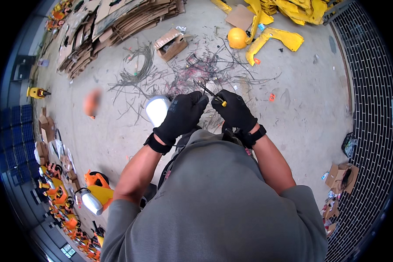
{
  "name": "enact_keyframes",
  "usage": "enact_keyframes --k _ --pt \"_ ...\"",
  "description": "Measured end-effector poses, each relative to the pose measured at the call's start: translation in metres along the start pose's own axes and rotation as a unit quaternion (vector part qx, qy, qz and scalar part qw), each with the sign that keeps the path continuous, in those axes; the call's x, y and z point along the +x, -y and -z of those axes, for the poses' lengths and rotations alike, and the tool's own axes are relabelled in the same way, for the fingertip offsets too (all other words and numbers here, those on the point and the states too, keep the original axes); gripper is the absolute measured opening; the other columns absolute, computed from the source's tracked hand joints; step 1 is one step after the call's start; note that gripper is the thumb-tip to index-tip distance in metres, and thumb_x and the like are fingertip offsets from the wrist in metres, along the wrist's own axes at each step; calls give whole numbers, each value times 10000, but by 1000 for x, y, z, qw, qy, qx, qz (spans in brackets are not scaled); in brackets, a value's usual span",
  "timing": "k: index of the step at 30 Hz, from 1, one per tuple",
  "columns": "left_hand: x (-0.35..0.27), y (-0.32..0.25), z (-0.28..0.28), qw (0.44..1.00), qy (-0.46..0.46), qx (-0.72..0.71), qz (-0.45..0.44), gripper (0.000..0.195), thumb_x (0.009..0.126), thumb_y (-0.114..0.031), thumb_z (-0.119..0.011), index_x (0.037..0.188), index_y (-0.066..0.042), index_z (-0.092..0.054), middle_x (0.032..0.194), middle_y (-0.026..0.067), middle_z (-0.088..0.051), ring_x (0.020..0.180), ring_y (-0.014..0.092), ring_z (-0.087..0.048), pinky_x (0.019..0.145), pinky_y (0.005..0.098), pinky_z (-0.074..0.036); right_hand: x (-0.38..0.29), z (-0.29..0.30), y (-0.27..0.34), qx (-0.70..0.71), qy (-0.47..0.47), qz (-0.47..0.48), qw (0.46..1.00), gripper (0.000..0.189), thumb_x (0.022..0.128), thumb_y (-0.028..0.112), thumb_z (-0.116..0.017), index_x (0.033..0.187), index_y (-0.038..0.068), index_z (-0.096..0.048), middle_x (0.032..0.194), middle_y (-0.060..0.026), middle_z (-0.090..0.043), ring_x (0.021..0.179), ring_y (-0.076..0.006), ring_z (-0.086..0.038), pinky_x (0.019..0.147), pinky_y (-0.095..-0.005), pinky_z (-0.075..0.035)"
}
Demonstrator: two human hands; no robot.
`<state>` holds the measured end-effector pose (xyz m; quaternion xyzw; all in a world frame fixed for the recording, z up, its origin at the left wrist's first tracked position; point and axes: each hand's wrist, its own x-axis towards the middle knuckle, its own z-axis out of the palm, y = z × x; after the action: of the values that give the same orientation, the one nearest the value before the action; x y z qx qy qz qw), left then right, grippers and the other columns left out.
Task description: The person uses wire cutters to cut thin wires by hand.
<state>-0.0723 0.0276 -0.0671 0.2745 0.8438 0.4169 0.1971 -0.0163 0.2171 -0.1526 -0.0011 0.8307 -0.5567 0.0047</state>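
Observation:
Both hands wear black work gloves. My left hand [186,109] is closed, with a short dark piece, seemingly wire, rising between thumb and forefinger. My right hand [234,106] grips a slim dark hand tool with yellow on its handle [224,103], probably pliers or cutters; its tip points up and left, above the left hand. Beyond the hands, a tangle of cut wires [196,70] is spread over the concrete floor. Beside my left forearm is a rounded, shiny white and silver object [157,108], partly hidden by the glove.
A coil of wires [142,64] and an open cardboard box [172,44] lie ahead, with stacked flattened cardboard [131,19] at the upper left. Yellow body panels [275,37] lie at the upper right. Yellow and orange vehicles [60,193] line the left; another box [342,178] stands right.

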Motion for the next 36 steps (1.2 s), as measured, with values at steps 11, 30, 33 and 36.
enact_keyframes --k 11,30,33,36 --pt "-59 -50 35 991 122 -35 -39 279 979 -122 -586 756 21 -500 647 174 -467 581 349 -449 565 424 -352 16 94 -128 305 -170 -275 896 207 907 194 -713 765 98 -598 586 47 -503 474 -67 -458 440 -274 -359" --pt "-156 -81 125 990 116 68 -38 184 859 -54 -659 735 -12 -530 657 112 -501 587 305 -499 568 372 -415 -29 198 -222 181 -234 -364 883 149 829 174 -712 744 67 -653 601 -44 -601 491 -192 -571 469 -368 -429" --pt "-192 -94 166 984 7 169 50 160 903 -95 -607 774 -15 -556 730 102 -528 673 274 -539 615 360 -426 -94 257 -315 -565 -76 -147 808 54 713 114 -689 759 141 -677 751 -110 -701 741 -325 -697 668 -453 -541" --pt "-191 -82 150 954 -157 203 155 283 1029 -175 -506 778 -45 -525 771 32 -497 708 152 -480 644 314 -386 -72 254 -278 61 -131 -294 945 103 816 158 -718 882 85 -688 776 -95 -701 714 -258 -699 658 -409 -570"
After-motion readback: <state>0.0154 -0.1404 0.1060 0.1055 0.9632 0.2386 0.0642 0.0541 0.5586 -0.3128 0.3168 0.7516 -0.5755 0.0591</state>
